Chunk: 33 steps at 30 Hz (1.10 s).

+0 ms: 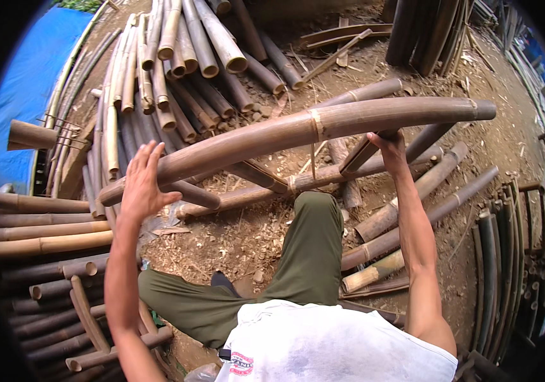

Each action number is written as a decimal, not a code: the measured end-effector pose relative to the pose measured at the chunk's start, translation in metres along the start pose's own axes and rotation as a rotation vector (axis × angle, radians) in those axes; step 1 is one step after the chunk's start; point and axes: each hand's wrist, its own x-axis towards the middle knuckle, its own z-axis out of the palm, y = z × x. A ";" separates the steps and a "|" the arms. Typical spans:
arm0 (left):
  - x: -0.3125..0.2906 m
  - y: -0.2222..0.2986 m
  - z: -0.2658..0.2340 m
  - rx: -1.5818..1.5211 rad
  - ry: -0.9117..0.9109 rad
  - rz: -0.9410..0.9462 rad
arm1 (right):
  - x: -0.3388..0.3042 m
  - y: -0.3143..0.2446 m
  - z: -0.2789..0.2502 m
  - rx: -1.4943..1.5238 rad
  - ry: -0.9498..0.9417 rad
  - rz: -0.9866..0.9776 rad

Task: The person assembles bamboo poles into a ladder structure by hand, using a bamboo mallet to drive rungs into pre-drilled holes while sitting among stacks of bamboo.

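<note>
A brown bamboo frame (247, 143) lies across in front of me. Its thick, slightly bowed top pole is joined by short bamboo crosspieces (358, 156) to a lower long pole (323, 178). My left hand (142, 181) rests against the left end of the top pole, fingers outstretched and thumb spread away. My right hand (388, 151) is closed at the underside of the top pole, where a crosspiece meets it; some of its fingers are hidden behind the bamboo. My knee in green trousers (317, 219) is just below the frame.
Stacked bamboo poles (190, 51) lie beyond the frame, and more poles (49, 223) are piled at left. Loose bamboo lengths (425, 210) lie right of my knee. Upright bamboo pieces (495, 274) stand far right. Shavings litter the dirt ground (202, 248). A blue tarp (30, 83) is at upper left.
</note>
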 end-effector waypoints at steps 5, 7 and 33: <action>0.039 -0.062 0.018 -0.207 -0.394 -0.111 | -0.048 -0.003 -0.008 -0.326 0.274 -0.191; 0.035 -0.068 0.029 -0.235 -0.342 -0.066 | -0.115 0.018 -0.029 -0.459 0.562 -0.086; 0.054 -0.086 0.044 -0.215 -0.172 0.284 | -0.381 0.041 0.030 0.590 0.947 0.688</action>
